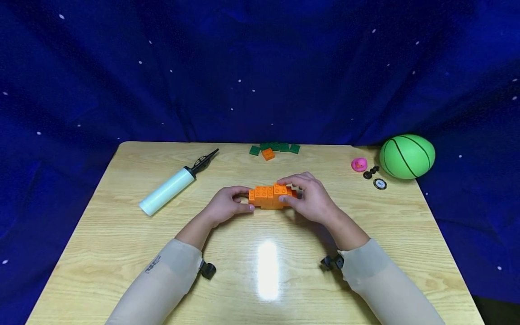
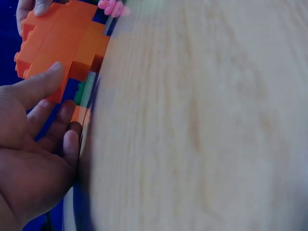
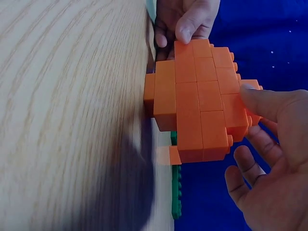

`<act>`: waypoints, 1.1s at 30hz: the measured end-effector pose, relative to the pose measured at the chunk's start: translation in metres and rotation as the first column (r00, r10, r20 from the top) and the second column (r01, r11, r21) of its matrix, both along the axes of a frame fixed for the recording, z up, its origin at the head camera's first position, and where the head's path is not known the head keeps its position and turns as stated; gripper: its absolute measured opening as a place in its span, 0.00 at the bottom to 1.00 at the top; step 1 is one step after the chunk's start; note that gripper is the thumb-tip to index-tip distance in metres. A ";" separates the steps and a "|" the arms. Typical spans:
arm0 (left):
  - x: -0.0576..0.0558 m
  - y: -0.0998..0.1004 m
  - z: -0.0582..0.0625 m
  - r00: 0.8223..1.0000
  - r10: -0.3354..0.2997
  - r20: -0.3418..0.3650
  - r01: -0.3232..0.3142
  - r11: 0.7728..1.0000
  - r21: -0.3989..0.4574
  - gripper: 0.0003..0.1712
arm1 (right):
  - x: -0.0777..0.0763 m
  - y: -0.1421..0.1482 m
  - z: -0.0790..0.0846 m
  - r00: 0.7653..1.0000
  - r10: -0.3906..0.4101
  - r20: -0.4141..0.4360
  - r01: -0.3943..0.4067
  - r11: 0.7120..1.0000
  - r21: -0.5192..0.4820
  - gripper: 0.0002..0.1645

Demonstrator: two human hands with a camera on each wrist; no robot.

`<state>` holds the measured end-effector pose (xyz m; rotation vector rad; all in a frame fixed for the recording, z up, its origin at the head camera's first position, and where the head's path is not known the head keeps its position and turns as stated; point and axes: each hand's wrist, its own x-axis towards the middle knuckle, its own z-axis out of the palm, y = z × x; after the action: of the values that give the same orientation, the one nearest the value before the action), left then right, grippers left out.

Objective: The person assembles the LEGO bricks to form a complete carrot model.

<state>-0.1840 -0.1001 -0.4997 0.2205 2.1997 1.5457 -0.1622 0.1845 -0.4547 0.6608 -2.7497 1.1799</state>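
An orange block build point(image 1: 266, 197), made of several stacked toy bricks with studs on top, is between the two hands near the table's middle. Its stepped side faces the wrist cameras in the left wrist view point(image 2: 60, 41) and the right wrist view. My left hand point(image 1: 229, 205) pinches its left end, thumb in front and fingers behind. On the upper right part, my right hand point(image 1: 310, 198) pinches a top brick point(image 3: 250, 85) between thumb and fingers. Beyond the build lie several green bricks point(image 1: 284, 147) and one loose orange brick point(image 1: 268, 154).
A pale blue hand pump point(image 1: 168, 190) with a black nozzle lies at the left. Toward the back right are a green ball point(image 1: 407, 156), a pink rubber duck point(image 1: 359, 164), small black pieces point(image 1: 368, 174) and a round chip point(image 1: 379, 183). A blue curtain point(image 1: 243, 72) hangs behind the wooden table point(image 1: 227, 289).
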 end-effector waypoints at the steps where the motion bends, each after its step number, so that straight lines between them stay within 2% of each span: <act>1: 0.000 0.000 0.000 1.000 0.003 -0.001 -0.003 1.000 -0.003 0.33 | 0.000 0.000 0.000 1.000 0.003 0.000 -0.003 1.000 0.000 0.21; 15: 0.002 0.001 0.000 1.000 0.022 0.008 -0.022 0.999 -0.027 0.33 | -0.003 0.001 0.001 1.000 0.022 0.020 -0.022 1.000 -0.014 0.22; 27: 0.005 0.001 -0.002 0.999 0.034 -0.030 -0.035 0.999 -0.026 0.31 | -0.006 0.004 -0.002 0.998 0.045 0.048 -0.042 0.998 -0.050 0.23; 33: 0.006 0.002 -0.005 0.999 0.021 -0.049 -0.022 1.000 -0.004 0.30 | -0.012 0.009 -0.002 0.989 0.073 0.130 -0.053 0.987 -0.150 0.23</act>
<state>-0.1782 -0.0977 -0.5051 0.2363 2.2497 1.5623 -0.1743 0.1935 -0.4563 0.6804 -2.7323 1.4748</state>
